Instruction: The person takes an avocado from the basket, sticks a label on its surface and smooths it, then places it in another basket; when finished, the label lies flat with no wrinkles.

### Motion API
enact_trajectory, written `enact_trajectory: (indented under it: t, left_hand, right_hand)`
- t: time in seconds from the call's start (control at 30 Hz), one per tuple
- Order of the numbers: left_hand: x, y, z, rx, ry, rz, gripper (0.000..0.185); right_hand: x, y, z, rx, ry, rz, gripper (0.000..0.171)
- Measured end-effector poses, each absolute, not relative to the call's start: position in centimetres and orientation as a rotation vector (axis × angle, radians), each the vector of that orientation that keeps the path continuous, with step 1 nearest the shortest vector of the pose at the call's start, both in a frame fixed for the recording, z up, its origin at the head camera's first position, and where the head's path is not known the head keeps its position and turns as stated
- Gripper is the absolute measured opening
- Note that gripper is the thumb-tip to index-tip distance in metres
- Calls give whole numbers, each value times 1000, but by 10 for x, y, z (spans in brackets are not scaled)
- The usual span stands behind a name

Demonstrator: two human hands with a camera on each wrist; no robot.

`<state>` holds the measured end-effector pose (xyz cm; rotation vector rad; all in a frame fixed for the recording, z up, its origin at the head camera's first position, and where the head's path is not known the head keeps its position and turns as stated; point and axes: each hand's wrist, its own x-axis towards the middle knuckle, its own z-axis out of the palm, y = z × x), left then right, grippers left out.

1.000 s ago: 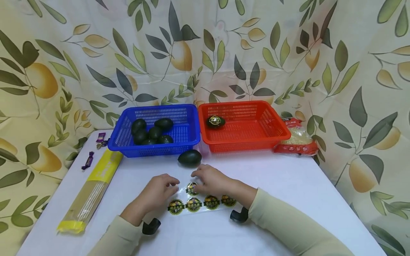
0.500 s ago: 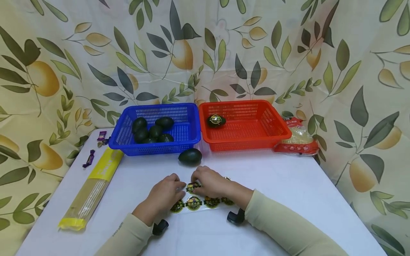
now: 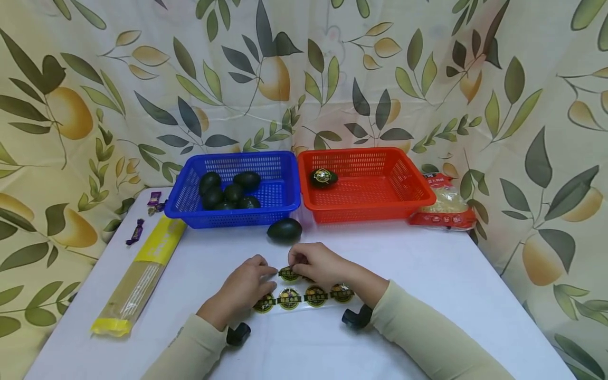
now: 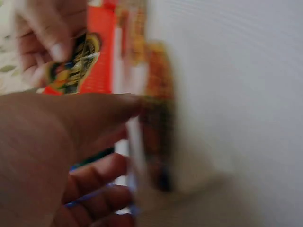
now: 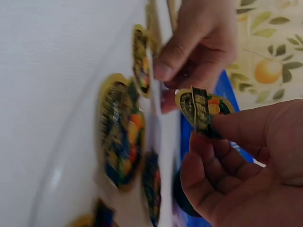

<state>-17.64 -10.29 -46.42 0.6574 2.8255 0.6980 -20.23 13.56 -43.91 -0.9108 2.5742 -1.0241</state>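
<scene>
A clear sheet point(image 3: 303, 307) with several round fruit stickers point(image 3: 290, 298) lies on the table under both hands. My right hand point(image 3: 320, 264) pinches one sticker point(image 5: 193, 104) between thumb and fingertip; the right wrist view shows it raised and slightly bent. My left hand point(image 3: 243, 287) rests at the sheet's left edge, thumb and forefinger spread apart and touching it. In the left wrist view the left thumb point(image 4: 111, 106) reaches over the blurred sheet. A dark green avocado point(image 3: 285, 230) lies just beyond the hands.
Behind stands a blue basket point(image 3: 233, 217) with several avocados, beside a red basket point(image 3: 366, 214) holding one stickered avocado point(image 3: 323, 178). A yellow noodle packet point(image 3: 142, 272) and small purple sweets point(image 3: 136, 232) lie left. A red-and-clear food bag point(image 3: 444, 206) sits right.
My left hand has moved right onto the sheet's edge. My right fingers have drawn together on a sticker and lifted it a little.
</scene>
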Motion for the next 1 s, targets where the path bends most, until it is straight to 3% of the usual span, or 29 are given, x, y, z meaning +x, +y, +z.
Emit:
enact_trajectory:
  t: [0.2,0.4,0.5,0.6,1.0]
  left_hand:
    - [-183,-101,-456,523,2651,1091,42]
    - [-193,-90,-450,388,2561,1460,16]
    - [-199,-87,-447,333,2577,1541,13]
    - [-206,-85,-443,268,2593,1570,14]
    - [-246,-70,-435,84,2715,1511,27]
  right_hand:
    - [-209,142,-431,-901,2521,-1126,10]
    - [-214,141,-418,-854,2523,-1214,11]
    - [-219,139,-417,-760,2528,-1305,24]
    - [-226,139,-420,-593,2544,-1416,36]
    - [-252,132,-438,-343,2816,-1345,26]
